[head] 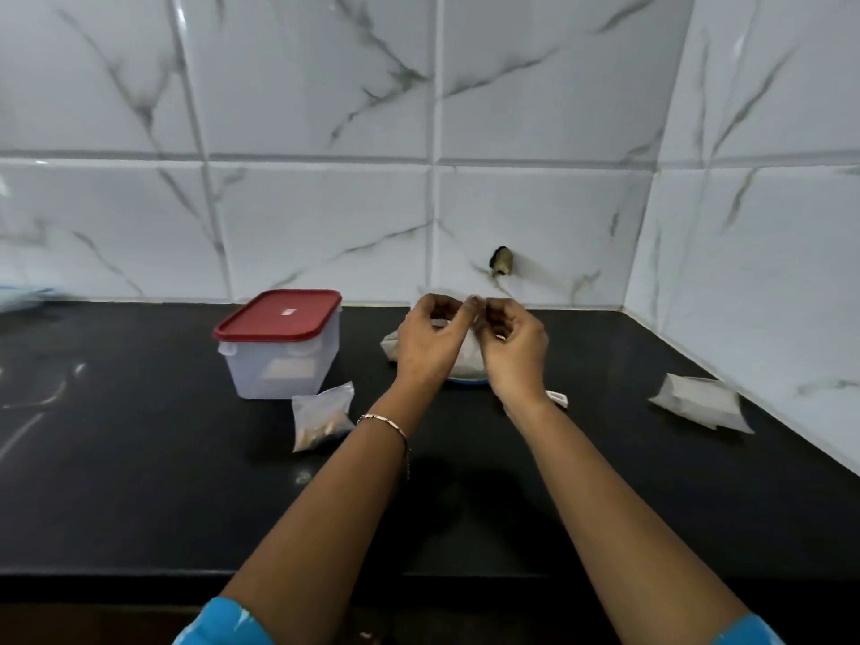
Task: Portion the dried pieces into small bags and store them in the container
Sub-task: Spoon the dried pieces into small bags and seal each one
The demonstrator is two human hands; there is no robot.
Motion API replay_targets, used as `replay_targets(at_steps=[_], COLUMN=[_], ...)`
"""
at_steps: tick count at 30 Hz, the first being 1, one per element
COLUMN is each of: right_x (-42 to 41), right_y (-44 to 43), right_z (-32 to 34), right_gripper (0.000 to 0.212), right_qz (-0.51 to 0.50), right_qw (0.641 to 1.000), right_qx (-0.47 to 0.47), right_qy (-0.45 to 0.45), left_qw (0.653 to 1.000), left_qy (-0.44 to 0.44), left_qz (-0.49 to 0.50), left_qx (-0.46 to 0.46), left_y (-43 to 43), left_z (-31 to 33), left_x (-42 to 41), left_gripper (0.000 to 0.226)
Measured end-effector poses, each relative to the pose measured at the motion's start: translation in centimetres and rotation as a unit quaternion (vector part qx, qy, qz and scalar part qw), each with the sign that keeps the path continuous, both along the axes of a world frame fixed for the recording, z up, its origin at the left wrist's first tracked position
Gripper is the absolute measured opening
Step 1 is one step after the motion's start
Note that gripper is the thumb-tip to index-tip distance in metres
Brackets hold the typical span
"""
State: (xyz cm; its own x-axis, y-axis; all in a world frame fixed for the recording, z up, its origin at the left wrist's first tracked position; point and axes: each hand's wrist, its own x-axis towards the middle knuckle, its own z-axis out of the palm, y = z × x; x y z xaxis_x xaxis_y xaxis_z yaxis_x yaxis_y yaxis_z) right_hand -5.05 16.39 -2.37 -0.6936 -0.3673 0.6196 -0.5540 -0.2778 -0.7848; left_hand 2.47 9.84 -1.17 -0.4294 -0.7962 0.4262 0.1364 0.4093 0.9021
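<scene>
Small clear bag [465, 351] up at frame centre, its top edge pinched between both sets of fingers [472, 302], thumbs and forefingers curled tight on the plastic. Left hand [430, 342] and right hand [514, 349] sit almost touching, raised above the black counter [139, 481], the bag hanging down between them over a blue-rimmed dish [467, 380] that is mostly hidden. A thin bracelet [384, 423] circles the left wrist. Just left of that wrist lies a filled bag [321, 416] with brownish pieces inside. Further left stands the container [279, 349], red lid [279, 315] on. Far right, near the tiled wall [325, 202], rests a stack of flat bags [700, 402].
</scene>
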Motion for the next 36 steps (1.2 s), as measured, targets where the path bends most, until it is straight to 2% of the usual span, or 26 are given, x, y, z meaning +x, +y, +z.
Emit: replay_targets(at_steps=[3,7,10,15,21,28,32,36], right_x=[1.0,1.3,1.4,1.2,0.9,0.9,0.9,0.6], right_y=[-2.0,-2.6,-2.2,-1.9,-2.5,-2.1,-2.2,-2.2], right_z=[-0.8,-1.9,-1.9,-1.6,-1.6,-1.3,-1.2,-1.2], right_gripper=[0.014,0.019,0.031,0.033,0.013,0.018,0.011,0.014], right_qz=[0.006,0.04,0.055,0.069,0.081,0.097,0.082,0.069], right_qw=[1.0,0.998,0.998,0.997,0.991,0.988,0.986,0.981], right_qx=[-0.006,-0.029,-0.003,0.0,-0.027,-0.035,-0.038,-0.027], right_qy=[0.005,-0.029,-0.011,-0.025,-0.104,-0.113,-0.142,-0.177], left_qw=[0.996,0.985,0.978,0.976,0.97,0.963,0.972,0.985], left_qy=[0.035,0.075,0.088,0.081,0.087,0.085,0.063,0.012], left_qz=[-0.013,-0.058,-0.078,-0.095,-0.131,-0.164,-0.159,-0.132], left_qx=[0.079,0.143,0.171,0.179,0.186,0.195,0.16,0.108], left_y=[-1.5,-2.7,-2.8,-2.9,-3.3,-3.5,-3.3,-2.9], left_z=[0.3,-0.3,-0.5,-0.2,-0.5,-0.6,-0.5,-0.4], left_x=[0.3,0.6,1.0,1.2,1.4,1.7,1.8,1.6], left_gripper=[0.039,0.024,0.026,0.019,0.012,0.011,0.006,0.006])
